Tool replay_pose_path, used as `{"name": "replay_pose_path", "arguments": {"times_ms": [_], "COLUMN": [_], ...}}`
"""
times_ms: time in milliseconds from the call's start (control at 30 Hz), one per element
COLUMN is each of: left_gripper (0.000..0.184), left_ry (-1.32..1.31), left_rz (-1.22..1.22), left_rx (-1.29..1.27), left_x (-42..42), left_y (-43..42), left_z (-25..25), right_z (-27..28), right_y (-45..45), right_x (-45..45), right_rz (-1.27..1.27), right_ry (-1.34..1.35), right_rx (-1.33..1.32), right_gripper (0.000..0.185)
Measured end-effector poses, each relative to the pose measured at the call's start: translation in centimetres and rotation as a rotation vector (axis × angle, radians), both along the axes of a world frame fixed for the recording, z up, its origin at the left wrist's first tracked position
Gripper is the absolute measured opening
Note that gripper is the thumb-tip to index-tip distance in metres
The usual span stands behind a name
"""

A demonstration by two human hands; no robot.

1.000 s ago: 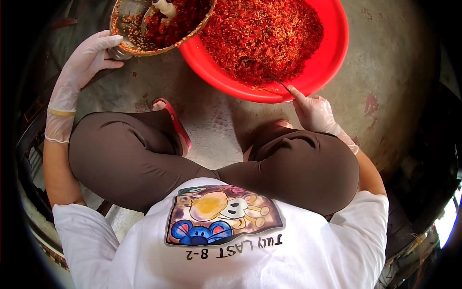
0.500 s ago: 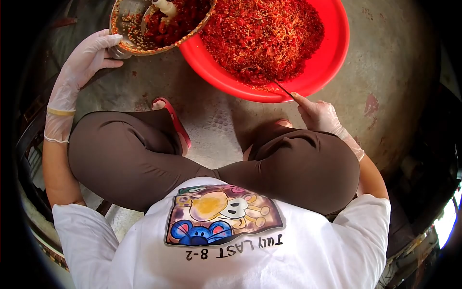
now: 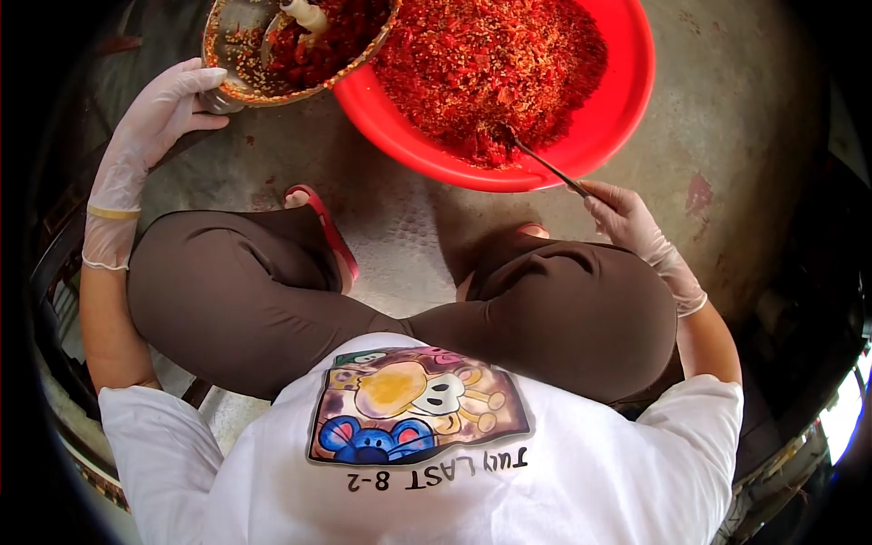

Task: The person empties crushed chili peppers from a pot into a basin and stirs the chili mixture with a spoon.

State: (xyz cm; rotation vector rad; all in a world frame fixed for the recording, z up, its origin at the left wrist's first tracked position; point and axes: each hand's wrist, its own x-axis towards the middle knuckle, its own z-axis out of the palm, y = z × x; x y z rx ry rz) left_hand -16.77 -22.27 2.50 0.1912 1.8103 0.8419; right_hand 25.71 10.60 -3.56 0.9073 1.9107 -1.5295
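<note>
My gloved left hand (image 3: 173,109) grips the near-left rim of a food processor bowl (image 3: 238,84). Chopped red chili and pale seeds cling to the bowl's wall, and a white blade hub (image 3: 307,16) stands inside it. The bowl overlaps the left rim of a red plastic basin (image 3: 409,162). A big heap of chopped red chili (image 3: 495,68) with many seeds fills much of the basin. In my gloved right hand (image 3: 627,218) is the thin dark handle of a spoon (image 3: 556,170). The spoon's head is sunk in the heap's near edge, mostly hidden.
My bent knees (image 3: 227,282) stand apart on either side of a worn concrete floor (image 3: 400,222). Red sandals (image 3: 329,232) are on my feet, close to the basin. Dark furniture-like shapes (image 3: 64,300) border the left edge.
My right hand has shifted right and slightly down, and more of the spoon handle shows. The spoon's head has moved up a little in the chili. My left hand keeps its hold.
</note>
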Motion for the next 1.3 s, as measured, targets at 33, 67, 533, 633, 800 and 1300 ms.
{"name": "replay_pose_path", "arguments": {"times_ms": [33, 67, 533, 633, 800, 1300], "left_gripper": [0.041, 0.042, 0.04, 0.039, 0.037, 0.036], "left_ry": [0.001, 0.003, 0.04, 0.029, 0.014, 0.011], "left_rz": [-0.002, -0.003, -0.005, 0.002, 0.013, 0.102], "left_rx": [0.001, 0.003, -0.004, 0.001, 0.005, 0.0], "left_x": [0.1, 0.2, 0.7, 0.3, 0.7, 1.4], "left_y": [0.1, 0.1, 0.4, 0.2, 0.1, 0.7], "left_z": [0.1, 0.1, 0.4, 0.0, 0.5, 1.1], "right_z": [0.4, 0.3, -0.4, 0.2, 3.0, 15.3], "right_y": [0.3, 0.6, 1.6, 1.5, 2.4, 0.1], "right_x": [-0.8, -1.4, -1.7, -1.9, -2.9, -12.9], "right_rz": [-0.025, -0.05, -0.265, -0.334, -0.396, -0.372], "right_ry": [-0.045, -0.09, -0.13, -0.115, -0.083, 0.53], "right_rx": [-0.063, -0.125, -0.235, -0.273, -0.406, -0.134], "right_gripper": [0.033, 0.033, 0.033, 0.034, 0.035, 0.038]}}
